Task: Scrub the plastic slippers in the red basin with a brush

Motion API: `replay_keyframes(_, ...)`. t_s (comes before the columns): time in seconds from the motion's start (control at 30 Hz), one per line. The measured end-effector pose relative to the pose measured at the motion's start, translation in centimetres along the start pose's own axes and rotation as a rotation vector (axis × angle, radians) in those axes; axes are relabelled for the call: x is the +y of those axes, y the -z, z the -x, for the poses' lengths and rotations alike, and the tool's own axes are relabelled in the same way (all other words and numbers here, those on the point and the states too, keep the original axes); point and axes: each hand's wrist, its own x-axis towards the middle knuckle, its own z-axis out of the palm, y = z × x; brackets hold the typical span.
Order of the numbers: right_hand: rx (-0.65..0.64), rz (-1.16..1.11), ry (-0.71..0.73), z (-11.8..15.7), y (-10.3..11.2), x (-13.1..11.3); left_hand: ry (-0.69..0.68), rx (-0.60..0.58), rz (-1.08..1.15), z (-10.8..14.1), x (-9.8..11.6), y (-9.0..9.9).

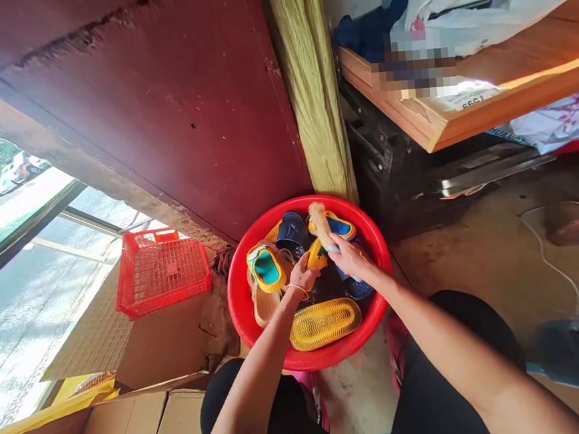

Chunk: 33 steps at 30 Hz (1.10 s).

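Note:
A red plastic basin (241,301) sits on the floor between my knees, filled with several sandals and slippers. My right hand (353,259) grips a scrubbing brush (320,222) with pale bristles, held over the shoes. My left hand (303,274) holds a small yellow slipper (317,255) under the brush. A yellow-and-teal slipper (266,267) lies at the left of the basin, a dark blue one (291,233) at the back, and a yellow sole (324,322) faces up at the front.
A red plastic basket (161,270) lies left of the basin by a dark red door. Cardboard boxes (130,427) stand at the lower left. A wooden shelf (465,96) with bags is at the upper right, a white cord (548,257) on the floor.

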Motion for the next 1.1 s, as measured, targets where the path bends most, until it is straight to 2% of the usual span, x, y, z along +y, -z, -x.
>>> replay_keyframes(0.1,-0.060,0.135,0.077,1.5,-0.9,-1.1,-0.029,-0.039,0.221,1.6,0.5,2.3)
replay_keyframes(0.2,-0.134,0.253,0.346,4.2,-2.2,-2.9,-0.028,-0.045,0.389,4.1,0.2,4.1)
replay_keyframes(0.27,-0.155,0.303,0.446,5.4,-2.9,-3.5,-0.011,-0.030,0.466,5.6,-0.2,5.0)
replay_keyframes(0.33,-0.150,0.337,0.416,5.4,-3.1,-3.3,0.005,-0.017,0.577,6.7,-0.5,5.8)
replay_keyframes(0.47,-0.113,0.363,0.161,2.7,-2.5,-1.0,0.039,-0.014,0.791,7.2,-0.6,6.8)
replay_keyframes(0.53,-0.069,0.311,0.085,1.6,-2.3,-0.2,0.045,-0.035,0.869,7.1,-0.6,7.3)
replay_keyframes(0.57,-0.040,0.270,0.102,1.4,-2.3,0.0,0.042,-0.051,0.903,7.0,-0.5,7.4)
replay_keyframes(0.7,0.010,0.142,0.329,1.8,-3.4,0.0,0.009,-0.093,1.006,6.9,-0.8,7.8)
replay_keyframes(0.77,-0.019,0.149,0.313,2.1,-4.0,0.1,0.016,-0.084,1.066,7.1,-1.1,7.8)
replay_keyframes(0.83,-0.047,0.170,0.227,2.1,-4.2,0.4,0.036,-0.077,1.141,7.3,-1.3,7.8)
replay_keyframes(0.93,-0.005,0.146,0.170,2.1,-4.0,0.5,0.068,-0.094,1.272,7.5,-1.2,7.9)
replay_keyframes(1.03,0.058,0.097,0.270,3.5,-3.6,-0.7,0.136,-0.095,1.373,7.1,-0.8,7.8)
replay_keyframes(1.1,0.007,0.109,0.358,5.5,-3.1,-1.7,0.172,-0.028,1.421,6.5,-0.5,7.6)
